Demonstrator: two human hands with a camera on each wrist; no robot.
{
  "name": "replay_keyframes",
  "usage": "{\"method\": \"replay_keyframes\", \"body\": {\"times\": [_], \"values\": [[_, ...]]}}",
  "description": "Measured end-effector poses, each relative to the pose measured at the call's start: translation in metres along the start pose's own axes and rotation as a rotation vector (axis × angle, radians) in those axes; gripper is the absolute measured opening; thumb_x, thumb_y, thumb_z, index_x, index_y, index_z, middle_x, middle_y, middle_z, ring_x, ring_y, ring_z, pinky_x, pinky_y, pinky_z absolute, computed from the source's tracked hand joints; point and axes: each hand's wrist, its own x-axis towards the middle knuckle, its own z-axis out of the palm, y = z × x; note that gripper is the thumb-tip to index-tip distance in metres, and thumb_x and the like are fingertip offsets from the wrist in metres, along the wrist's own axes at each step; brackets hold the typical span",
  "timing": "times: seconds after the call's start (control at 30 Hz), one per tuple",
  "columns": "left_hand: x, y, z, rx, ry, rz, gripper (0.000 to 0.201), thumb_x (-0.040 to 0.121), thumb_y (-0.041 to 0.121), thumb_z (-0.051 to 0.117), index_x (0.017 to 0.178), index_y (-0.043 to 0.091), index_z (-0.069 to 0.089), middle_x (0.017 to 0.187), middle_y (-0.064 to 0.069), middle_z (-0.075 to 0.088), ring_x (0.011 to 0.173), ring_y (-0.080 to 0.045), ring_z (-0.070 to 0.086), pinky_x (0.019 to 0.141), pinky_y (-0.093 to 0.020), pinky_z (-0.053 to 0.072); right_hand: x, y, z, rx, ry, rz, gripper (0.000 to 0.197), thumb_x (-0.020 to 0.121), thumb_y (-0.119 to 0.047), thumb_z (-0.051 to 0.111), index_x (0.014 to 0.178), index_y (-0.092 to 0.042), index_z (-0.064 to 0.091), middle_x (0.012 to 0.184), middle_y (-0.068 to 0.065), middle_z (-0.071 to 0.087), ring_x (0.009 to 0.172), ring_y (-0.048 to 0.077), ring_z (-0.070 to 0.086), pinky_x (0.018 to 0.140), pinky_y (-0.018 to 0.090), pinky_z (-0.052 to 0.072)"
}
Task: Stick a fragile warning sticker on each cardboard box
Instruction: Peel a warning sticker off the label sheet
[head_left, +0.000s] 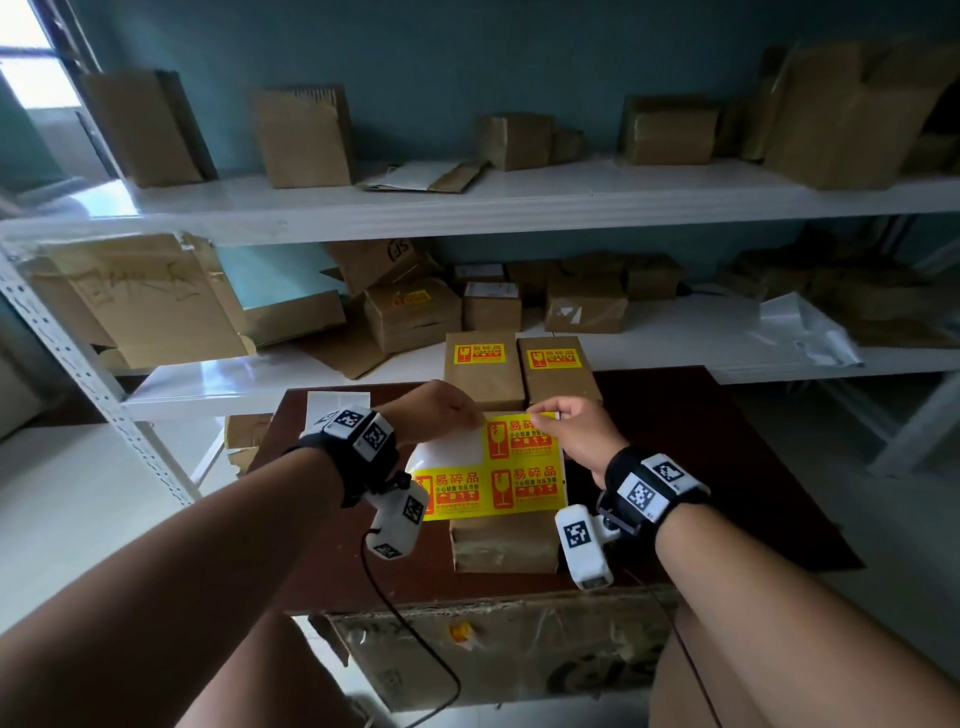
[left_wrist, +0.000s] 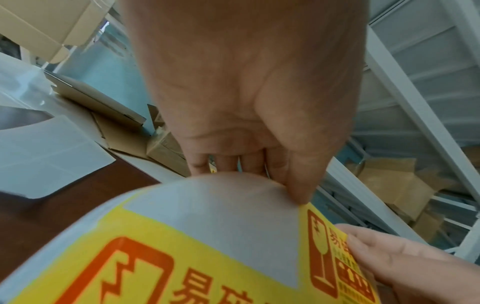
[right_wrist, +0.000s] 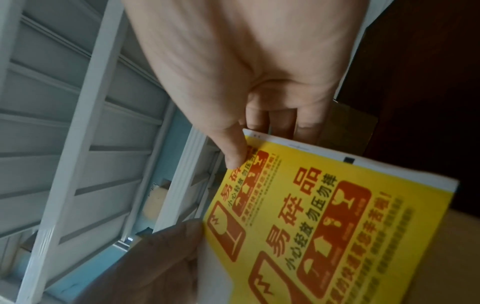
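The brown worktop (head_left: 701, 415) is carrying two stickered boxes (head_left: 484, 371) at the back and one plain box (head_left: 504, 545) near. Above it, both hands are pinching the sticker sheet (head_left: 488, 486): left hand (head_left: 441, 410) steadying the bare backing, right hand (head_left: 576, 431) probably peeling a sticker.

Left hand (head_left: 436, 410), right hand (head_left: 576, 431) raised side by side, pinching grip.

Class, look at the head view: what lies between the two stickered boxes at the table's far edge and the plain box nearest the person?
The sticker sheet, held in the air by both hands.
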Motion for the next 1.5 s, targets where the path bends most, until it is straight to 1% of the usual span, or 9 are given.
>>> {"method": "replay_keyframes", "body": {"times": [0.13,0.3,0.4,0.5,0.6,0.73,0.9,1.23,1.5], "values": [[0.007,0.003,0.001,-0.043,0.038,-0.015,0.014,0.094,0.013,0.063,0.094,0.013,0.077,0.090,0.004,0.068,0.083,-0.006,0.059,0.069,-0.014,0.045,0.007,0.001,-0.001,-0.034,0.058,-0.019,0.008,0.091,-0.013,0.069,0.094,-0.021,0.072,0.104,0.007,0.073,0.103,0.024,0.069,0.093,0.038,0.054],[0.010,0.004,0.000,-0.051,0.082,-0.056,0.017,0.095,0.014,0.063,0.102,0.009,0.077,0.091,0.006,0.067,0.081,0.000,0.057,0.066,-0.008,0.042,0.009,-0.004,-0.009,-0.389,0.219,-0.126,0.037,0.085,-0.022,0.076,0.119,-0.023,0.061,0.110,-0.011,0.057,0.102,0.010,0.059,0.089,0.031,0.053],[0.012,0.003,-0.001,-0.081,0.081,-0.082,0.018,0.095,0.016,0.063,0.103,0.008,0.077,0.100,0.000,0.070,0.094,-0.011,0.063,0.085,-0.021,0.050,0.005,-0.011,-0.010,-0.579,0.279,-0.270,0.023,0.084,-0.027,0.077,0.104,-0.025,0.065,0.102,-0.014,0.059,0.092,0.008,0.061,0.079,0.028,0.053],[0.012,0.005,0.002,-0.152,0.085,-0.106,0.017,0.095,0.016,0.063,0.101,0.009,0.077,0.096,0.000,0.070,0.097,-0.018,0.064,0.096,-0.034,0.051,0.005,-0.018,-0.005,-0.557,0.218,-0.253,0.007,0.084,-0.031,0.076,0.085,-0.025,0.073,0.083,-0.011,0.070,0.081,0.008,0.067,0.072,0.028,0.057],[0.011,0.010,0.008,-0.189,0.093,-0.090,0.018,0.095,0.016,0.063,0.102,0.007,0.077,0.095,-0.001,0.069,0.091,-0.015,0.063,0.093,-0.032,0.051,0.006,-0.021,0.003,-0.531,0.147,-0.238,0.011,0.083,-0.035,0.076,0.087,-0.025,0.078,0.083,-0.011,0.073,0.080,0.007,0.068,0.075,0.030,0.059],[0.012,0.012,0.012,-0.248,0.093,-0.084,0.008,0.091,0.023,0.070,0.087,0.018,0.075,0.092,-0.002,0.069,0.088,-0.017,0.063,0.086,-0.033,0.052,0.008,-0.022,0.008,-0.527,0.113,-0.202,0.019,0.081,-0.039,0.078,0.093,-0.024,0.080,0.090,-0.009,0.076,0.083,0.007,0.069,0.076,0.026,0.057],[0.012,0.012,0.011,-0.272,0.066,-0.082,0.008,0.091,0.022,0.070,0.090,0.017,0.076,0.089,0.001,0.069,0.087,-0.014,0.062,0.086,-0.031,0.052,0.008,-0.021,0.008,-0.489,0.104,-0.158,0.018,0.080,-0.037,0.080,0.093,-0.026,0.079,0.089,-0.009,0.076,0.083,0.008,0.069,0.076,0.027,0.058],[0.011,0.013,0.011,-0.300,0.067,-0.059,0.006,0.091,0.019,0.070,0.087,0.020,0.075,0.100,-0.005,0.071,0.099,-0.021,0.065,0.096,-0.038,0.051,0.005,-0.028,0.010,-0.465,0.086,-0.149,0.013,0.081,-0.038,0.077,0.087,-0.027,0.079,0.086,-0.011,0.076,0.083,0.007,0.070,0.075,0.026,0.057],[0.012,0.017,0.012,-0.171,0.064,0.003,0.014,0.095,0.017,0.064,0.100,0.011,0.076,0.093,-0.002,0.069,0.090,-0.013,0.060,0.081,-0.029,0.049,0.003,-0.037,0.007,-0.431,0.056,-0.119,0.013,0.078,-0.040,0.079,0.072,-0.030,0.072,0.071,-0.011,0.073,0.060,0.008,0.065,0.065,0.035,0.062]]}}
